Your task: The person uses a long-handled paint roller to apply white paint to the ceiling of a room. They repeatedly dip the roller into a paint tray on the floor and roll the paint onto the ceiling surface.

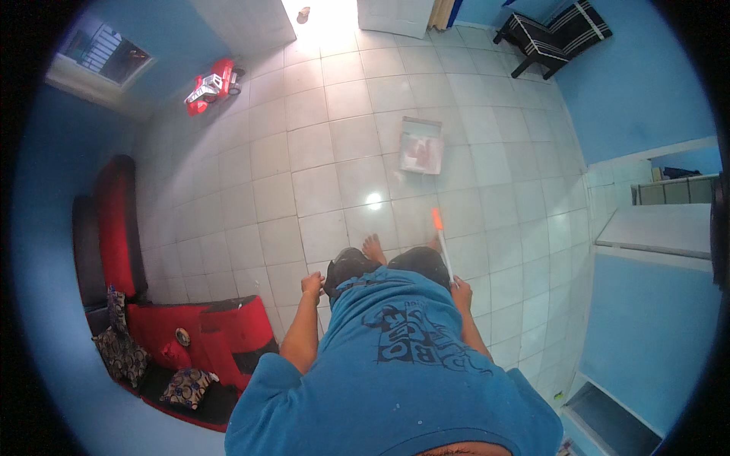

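My right hand [460,291] is closed around the lower end of a thin white stick [446,254] with an orange end piece [437,219]. The stick points forward, away from my body, beside the right leg of my dark shorts [427,262]. On the other side, my left hand [312,284] hangs by the left leg of the shorts with its fingers curled in; what they hold, if anything, is too small to make out. Ahead on the tiled floor stands a see-through box [420,152] with pinkish contents that I cannot identify.
A red and black sofa [152,315] with patterned cushions [186,387] runs along the left. Far left is a red and silver toy vehicle [213,87]. A black chair [551,42] stands at the far right, near an open white door [395,15]. Blue walls bound the room.
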